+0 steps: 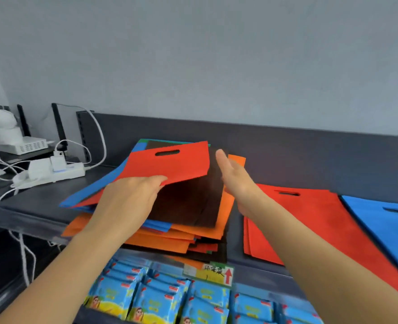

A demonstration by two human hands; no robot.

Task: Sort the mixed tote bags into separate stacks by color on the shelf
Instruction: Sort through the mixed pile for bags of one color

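Grey wall backs the dark shelf, which runs left to right in front of me. At its middle sits the mixed pile, orange, blue, red and near-black bags fanned askew, some hanging over the near edge. Just beside it on the right lies the red stack, flat, handle slot toward the far side, and further right the blue stack. The red bag I am sorting is on top of the pile, its long side running roughly left to right, handle slot at the far edge, its near edge raised off the dark bag beneath. My left hand grips that near edge, fingers curled on it. My right hand is open, fingers straight, held on edge just right of the bag and, as far as I can tell, apart from it. The red stack lies to the right, so my right hand is nearer to it and stands between bag and stack; I judge the path otherwise low and unobstructed. Far left are a white power strip and cables; near me, below, blue packets and a small arrow label.
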